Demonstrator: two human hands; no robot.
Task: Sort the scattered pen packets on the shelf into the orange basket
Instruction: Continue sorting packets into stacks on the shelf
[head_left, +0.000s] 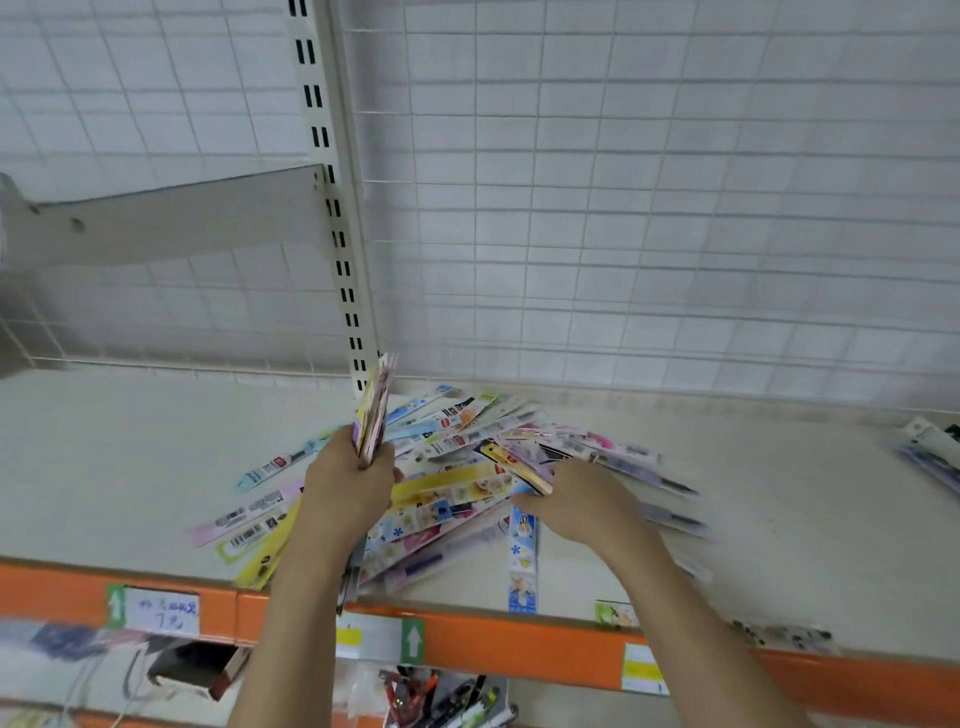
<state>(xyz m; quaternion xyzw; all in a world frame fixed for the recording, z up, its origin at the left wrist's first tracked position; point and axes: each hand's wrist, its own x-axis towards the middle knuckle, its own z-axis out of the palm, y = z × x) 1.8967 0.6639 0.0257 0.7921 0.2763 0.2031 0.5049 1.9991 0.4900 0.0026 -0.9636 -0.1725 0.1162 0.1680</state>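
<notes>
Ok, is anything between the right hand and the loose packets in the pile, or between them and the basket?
Nothing visible blocks the right hand: it is already on the pile of pen packets, its fingers at a black-and-yellow packet. The left hand holds an upright bundle. The orange basket is out of view, so that path cannot be judged.

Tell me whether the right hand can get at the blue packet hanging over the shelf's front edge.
Probably yes. The right hand works the pile just above the blue packet, which lies flat and uncovered along most of its length, with nothing between them. The left hand holds a bunch of packets off to the side.
</notes>
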